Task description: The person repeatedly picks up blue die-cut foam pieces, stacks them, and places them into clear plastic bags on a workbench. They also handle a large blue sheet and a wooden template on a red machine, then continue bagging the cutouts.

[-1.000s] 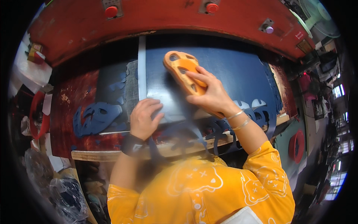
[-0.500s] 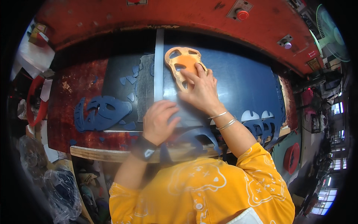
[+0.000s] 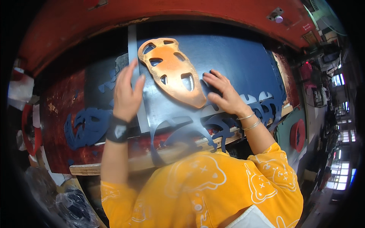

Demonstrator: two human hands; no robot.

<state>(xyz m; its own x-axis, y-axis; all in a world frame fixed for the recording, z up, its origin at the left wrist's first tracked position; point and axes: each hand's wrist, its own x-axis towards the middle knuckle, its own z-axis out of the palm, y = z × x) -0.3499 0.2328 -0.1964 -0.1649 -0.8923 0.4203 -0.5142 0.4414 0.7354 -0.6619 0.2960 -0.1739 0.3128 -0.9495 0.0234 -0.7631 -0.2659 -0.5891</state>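
A sole-shaped orange cutting die (image 3: pixel 171 69) with several holes through it lies flat on a dark blue sheet (image 3: pixel 235 60). To its left, my left hand (image 3: pixel 127 93) is raised with fingers apart and nothing in it, over the pale strip (image 3: pixel 132 41) along the sheet's left edge. On the other side, my right hand (image 3: pixel 227 94) stands just off the die, fingers spread and bent, also holding nothing. The near edge of the sheet is a web of curved offcuts (image 3: pixel 222 131) hanging over the board's edge.
Cut blue pieces (image 3: pixel 86 127) lie on the worn red board at left, with small scraps nearby. A red machine beam (image 3: pixel 213 11) spans the far side, bearing a purple button (image 3: pixel 278 19). A wooden rail (image 3: pixel 87 169) edges the near side. A red bowl-like object (image 3: pixel 297 135) is at right.
My right hand has let go of the die and moved right. The die now points its narrow end nearer me. My left hand has risen beside the pale strip, and the view has shifted.
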